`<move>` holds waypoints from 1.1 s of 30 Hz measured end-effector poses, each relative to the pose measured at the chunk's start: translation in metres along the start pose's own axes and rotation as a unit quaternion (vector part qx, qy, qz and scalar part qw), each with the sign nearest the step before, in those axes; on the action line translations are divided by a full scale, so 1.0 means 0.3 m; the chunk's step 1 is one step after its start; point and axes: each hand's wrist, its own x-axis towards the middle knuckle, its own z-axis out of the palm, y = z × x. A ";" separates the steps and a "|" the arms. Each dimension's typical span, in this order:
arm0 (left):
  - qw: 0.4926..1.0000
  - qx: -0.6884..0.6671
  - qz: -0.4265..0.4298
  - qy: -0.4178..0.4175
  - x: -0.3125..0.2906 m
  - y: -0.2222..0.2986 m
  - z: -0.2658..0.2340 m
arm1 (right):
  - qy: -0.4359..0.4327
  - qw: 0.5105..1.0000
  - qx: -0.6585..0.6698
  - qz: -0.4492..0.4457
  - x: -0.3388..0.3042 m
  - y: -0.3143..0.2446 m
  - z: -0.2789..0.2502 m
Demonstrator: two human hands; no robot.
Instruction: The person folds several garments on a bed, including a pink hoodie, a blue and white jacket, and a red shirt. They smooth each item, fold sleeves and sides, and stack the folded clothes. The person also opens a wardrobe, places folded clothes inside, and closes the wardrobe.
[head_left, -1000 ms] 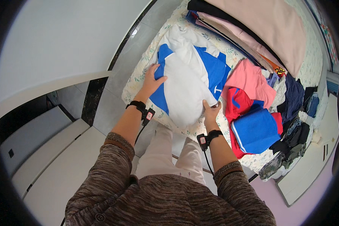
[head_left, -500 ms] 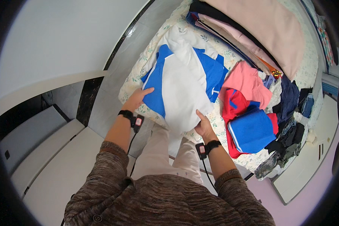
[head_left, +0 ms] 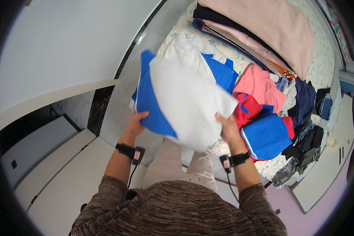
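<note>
A white and blue long garment, seemingly a jacket or shirt (head_left: 185, 94), is spread between my hands, lifted at its near end. Its far part, with a white hood-like piece, rests on the bed. My left hand (head_left: 136, 123) is closed on the blue left edge, thumb on top and fingers hidden underneath. On the opposite side my right hand (head_left: 228, 129) pinches the white edge, thumb on top. To the right of it, a folded blue garment (head_left: 266, 135) with a white stripe lies over a red garment (head_left: 247, 110).
The bed has a floral sheet (head_left: 277, 167). A pink shirt (head_left: 259, 88), navy cloth (head_left: 304, 96) and dark crumpled clothes lie on its right side. A stack of large folded cloths (head_left: 267, 31) stands at the back. White panels (head_left: 63, 165) are at lower left.
Both hands have moved apart and lifted the near part of the white and blue garment off the bed, raising it and shifting its left side leftward. The other clothes stay put.
</note>
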 end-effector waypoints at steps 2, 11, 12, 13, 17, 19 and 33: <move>0.997 0.015 0.064 -0.026 0.132 0.056 0.079 | 0.000 0.997 0.006 -0.076 0.103 -0.096 -0.024; 0.966 0.251 -0.031 0.044 0.667 0.057 0.244 | 0.104 0.989 -0.102 -0.007 0.529 -0.109 -0.178; 0.972 0.228 -0.044 0.044 0.669 0.042 0.221 | 0.113 0.986 -0.115 -0.032 0.536 -0.080 -0.177; 0.977 0.205 -0.050 0.039 0.662 0.029 0.197 | 0.127 0.983 -0.121 -0.047 0.535 -0.060 -0.176; 0.993 0.109 -0.054 -0.005 0.631 0.010 0.130 | 0.076 0.997 0.009 -0.007 0.507 -0.059 -0.149; 0.997 0.037 -0.064 0.006 0.631 0.011 0.144 | 0.032 0.994 0.097 0.045 0.496 -0.107 -0.116; 0.976 0.055 0.153 -0.145 0.235 0.327 0.458 | -0.141 0.830 0.525 0.124 0.103 -0.159 0.064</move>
